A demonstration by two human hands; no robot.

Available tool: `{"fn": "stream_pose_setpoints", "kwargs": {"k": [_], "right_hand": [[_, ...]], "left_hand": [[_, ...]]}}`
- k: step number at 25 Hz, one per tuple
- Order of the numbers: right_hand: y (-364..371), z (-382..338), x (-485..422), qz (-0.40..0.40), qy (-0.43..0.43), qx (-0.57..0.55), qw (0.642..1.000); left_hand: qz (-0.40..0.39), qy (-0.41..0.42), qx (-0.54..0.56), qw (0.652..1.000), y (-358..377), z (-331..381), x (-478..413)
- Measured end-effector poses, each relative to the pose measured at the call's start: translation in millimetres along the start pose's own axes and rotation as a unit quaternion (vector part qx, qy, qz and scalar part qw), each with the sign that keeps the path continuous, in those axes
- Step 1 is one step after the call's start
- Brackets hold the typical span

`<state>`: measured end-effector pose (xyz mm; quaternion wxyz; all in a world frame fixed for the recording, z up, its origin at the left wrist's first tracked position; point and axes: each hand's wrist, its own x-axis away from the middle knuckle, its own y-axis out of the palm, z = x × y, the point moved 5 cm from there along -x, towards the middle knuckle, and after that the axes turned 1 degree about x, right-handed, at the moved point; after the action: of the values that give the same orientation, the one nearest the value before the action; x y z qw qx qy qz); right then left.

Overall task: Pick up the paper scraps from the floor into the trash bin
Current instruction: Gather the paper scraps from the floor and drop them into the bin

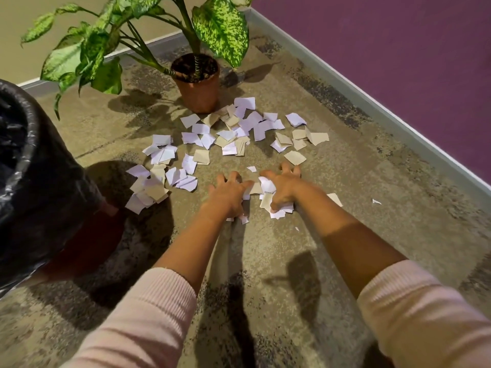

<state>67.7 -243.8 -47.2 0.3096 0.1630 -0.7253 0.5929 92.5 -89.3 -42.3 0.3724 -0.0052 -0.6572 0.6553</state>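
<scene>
bin: the bin (32,160) stands on the floor (265,248) at the far left, partly cut by the frame edge. A black bag (16,134) lines it and hangs over its rim.
plant: a plant (87,49) with big spotted green leaves grows in a brown pot (199,94), behind the paper and near the corner of the room.
scraps: many white and beige scraps (228,134) lie on the floor in a loose field from just beside the bin to the pot. They are not in the bin. 1 heap lies close to the foot of the bin.
left hand: the left hand (228,193) is palm down on the floor. Its fingers are bent like a claw, and a few scraps show under its palm and at its thumb.
between the hands: a small bunch of scraps is pushed together and touches both hands.
right hand: the right hand (283,188) is also palm down with bent fingers. Its thumb curls over a white scrap, and more paper sticks out under the wrist.
sleeves: pink sleeves (148,314) are pushed up both forearms.
far right: 2 stray scraps lie apart from the rest, right of the right arm. A grey skirting (372,107) runs under a purple wall (398,49).
</scene>
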Motion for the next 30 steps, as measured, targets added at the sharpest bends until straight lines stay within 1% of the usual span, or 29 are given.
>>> {"fn": "stream_pose_setpoints", "kwargs": {"k": [3, 7, 12, 14, 17, 20, 22, 25, 30], "right_hand": [[5, -4, 6, 0.031, -0.009, -0.011, 0.999], [17, -15, 21, 0.079, -0.029, -0.026, 0.996], [23, -25, 38, 0.117, -0.03, -0.009, 0.993], [23, -21, 44, 0.127, -0.023, -0.038, 0.991], [17, -9, 55, 0.126, 0.007, -0.128, 0.984], [5, -8, 66, 0.126, 0.027, -0.168, 0.977], [-7, -16, 73, 0.132, 0.025, -0.199, 0.971], [-37, -36, 85, 0.147, 0.0, -0.228, 0.962], [-97, -85, 111, 0.182, -0.049, -0.216, 0.958]], "left_hand": [[0.012, -0.005, 0.002, 1.0, -1, 4, 6], [0.062, -0.009, 0.014, 0.998, 3, 11, 22], [0.107, 0.003, 0.032, 0.994, 7, 12, 41], [0.115, -0.012, 0.09, 0.989, 10, 5, 47], [0.12, -0.054, 0.173, 0.976, 6, -7, 57], [0.124, -0.076, 0.189, 0.971, -8, -15, 65], [0.131, -0.082, 0.19, 0.97, -23, -19, 70], [0.158, -0.086, 0.197, 0.964, -54, -24, 85], [0.202, -0.094, 0.178, 0.958, -114, -38, 117]]}}
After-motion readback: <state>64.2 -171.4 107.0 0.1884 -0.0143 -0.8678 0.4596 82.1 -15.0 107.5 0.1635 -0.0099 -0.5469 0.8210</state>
